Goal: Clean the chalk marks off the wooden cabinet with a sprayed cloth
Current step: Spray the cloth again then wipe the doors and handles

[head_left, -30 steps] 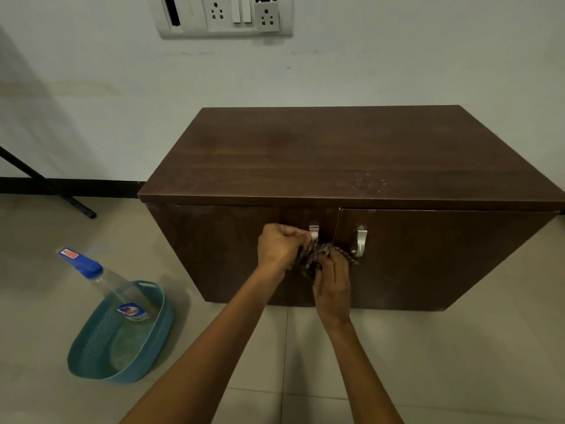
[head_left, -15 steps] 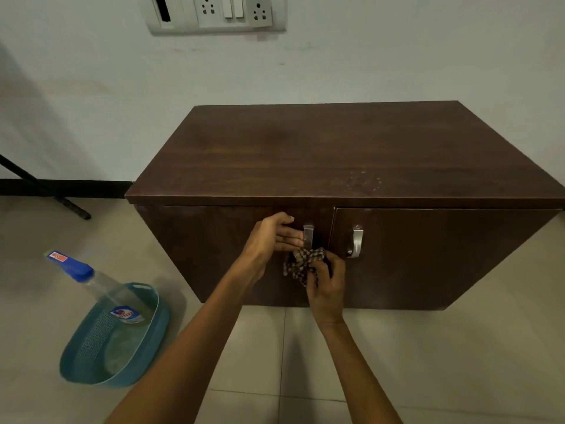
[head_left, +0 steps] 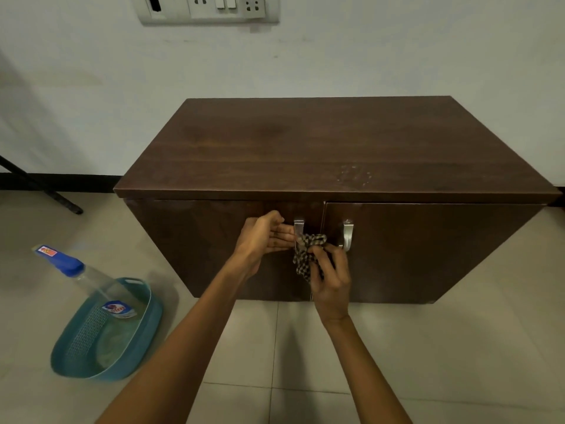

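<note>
Both forearms come up from the bottom edge and converge at centre frame, bare, no sleeves visible. Left hand point(head_left: 264, 237) is out flat and relaxed, palm turned toward the right, fingers extended roughly horizontal and close together with the thumb on top, nothing gripped. Right hand point(head_left: 331, 281) sits just right of and slightly below it, back of the hand to the camera, wrist nearly straight, fingers point(head_left: 321, 264) curled into a pinch-type closed grasp; the two hands are near each other, can't tell if fingertips touch.
</note>
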